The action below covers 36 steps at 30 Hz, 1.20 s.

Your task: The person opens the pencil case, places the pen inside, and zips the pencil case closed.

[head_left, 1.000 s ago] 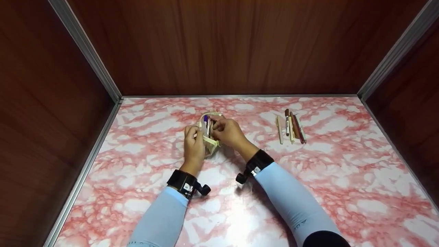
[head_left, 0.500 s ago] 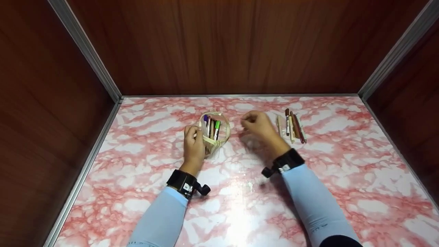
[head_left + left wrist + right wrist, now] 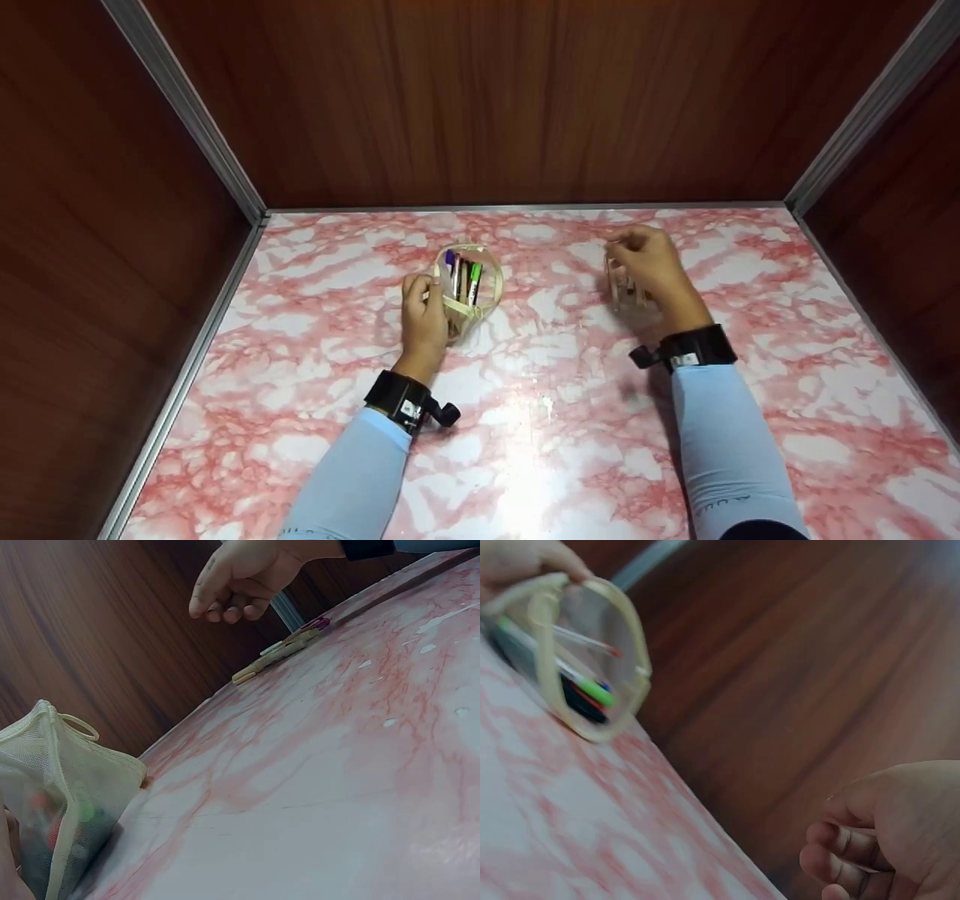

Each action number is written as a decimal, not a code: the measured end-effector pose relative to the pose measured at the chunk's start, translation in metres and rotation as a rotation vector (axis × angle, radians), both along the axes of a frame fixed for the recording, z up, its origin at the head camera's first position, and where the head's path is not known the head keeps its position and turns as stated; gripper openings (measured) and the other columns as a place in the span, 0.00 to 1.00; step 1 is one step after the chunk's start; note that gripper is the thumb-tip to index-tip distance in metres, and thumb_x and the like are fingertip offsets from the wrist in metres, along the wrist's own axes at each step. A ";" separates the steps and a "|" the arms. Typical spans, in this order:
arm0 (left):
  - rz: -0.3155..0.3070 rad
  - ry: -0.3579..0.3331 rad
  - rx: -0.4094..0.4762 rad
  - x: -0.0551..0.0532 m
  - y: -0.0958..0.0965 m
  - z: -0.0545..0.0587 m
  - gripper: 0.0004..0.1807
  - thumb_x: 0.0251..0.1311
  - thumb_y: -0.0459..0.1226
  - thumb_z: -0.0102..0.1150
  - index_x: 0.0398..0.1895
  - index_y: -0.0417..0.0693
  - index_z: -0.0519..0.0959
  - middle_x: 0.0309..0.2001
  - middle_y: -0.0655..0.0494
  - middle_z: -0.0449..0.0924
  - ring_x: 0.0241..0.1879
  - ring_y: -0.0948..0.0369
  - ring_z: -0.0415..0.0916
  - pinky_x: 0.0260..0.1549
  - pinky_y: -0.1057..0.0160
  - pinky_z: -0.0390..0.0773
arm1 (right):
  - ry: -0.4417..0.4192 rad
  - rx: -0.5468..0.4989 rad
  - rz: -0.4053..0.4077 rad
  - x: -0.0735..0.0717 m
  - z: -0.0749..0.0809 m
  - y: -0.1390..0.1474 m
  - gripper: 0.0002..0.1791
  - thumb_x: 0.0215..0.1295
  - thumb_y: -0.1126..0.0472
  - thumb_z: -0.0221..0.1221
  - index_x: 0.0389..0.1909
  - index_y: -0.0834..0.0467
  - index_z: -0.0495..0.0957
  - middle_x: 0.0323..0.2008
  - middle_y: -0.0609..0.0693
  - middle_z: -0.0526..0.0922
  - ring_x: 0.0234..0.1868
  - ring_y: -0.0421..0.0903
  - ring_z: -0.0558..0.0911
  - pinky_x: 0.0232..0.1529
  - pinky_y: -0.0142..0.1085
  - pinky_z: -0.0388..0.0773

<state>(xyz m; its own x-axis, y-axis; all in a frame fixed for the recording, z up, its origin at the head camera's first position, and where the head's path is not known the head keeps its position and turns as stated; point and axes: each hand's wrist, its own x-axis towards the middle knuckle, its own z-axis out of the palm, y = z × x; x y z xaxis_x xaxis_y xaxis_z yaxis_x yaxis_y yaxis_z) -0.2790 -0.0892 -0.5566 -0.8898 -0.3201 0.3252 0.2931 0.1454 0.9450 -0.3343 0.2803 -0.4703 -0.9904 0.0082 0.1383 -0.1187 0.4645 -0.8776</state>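
Note:
A cream mesh pencil pouch point(image 3: 500, 286) lies on the table with its mouth spread wide. My left hand point(image 3: 424, 319) grips its left edge between thumb and fingers. Inside it are several pens, among them a green-capped marker point(image 3: 475, 283) and a purple-capped one point(image 3: 449, 259). My right hand point(image 3: 652, 264) hovers above several loose pens point(image 3: 613, 289) on the right and hides most of them. Its fingers hang loosely curled with nothing in them, as the right wrist view of the hand point(image 3: 900, 840) shows. The left wrist view shows a gap between that hand and the pens point(image 3: 277, 654).
The tabletop point(image 3: 525, 420) has a red and white marbled pattern. A dark brown wood panel point(image 3: 525, 105) stands along the back, with more panels at both sides and grey metal strips at the corners.
My right hand has left the pouch and moved right to above the loose pens, uncovering the green-capped marker in the pouch. My left hand has stayed in place on the pouch.

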 end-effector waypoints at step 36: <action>-0.015 -0.015 -0.005 0.003 -0.001 0.000 0.10 0.84 0.37 0.56 0.42 0.40 0.80 0.55 0.50 0.74 0.55 0.58 0.74 0.50 0.64 0.78 | -0.223 0.382 -0.068 0.014 -0.018 0.078 0.34 0.85 0.44 0.61 0.72 0.70 0.78 0.63 0.73 0.84 0.61 0.66 0.83 0.68 0.64 0.78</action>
<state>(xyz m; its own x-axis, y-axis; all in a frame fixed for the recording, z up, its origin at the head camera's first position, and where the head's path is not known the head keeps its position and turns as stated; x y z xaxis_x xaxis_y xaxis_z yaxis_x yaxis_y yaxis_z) -0.2765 -0.0902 -0.5568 -0.8992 -0.3056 0.3131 0.2808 0.1457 0.9486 -0.3199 0.3584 -0.4884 -0.9953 0.0639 -0.0730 0.0959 0.7606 -0.6421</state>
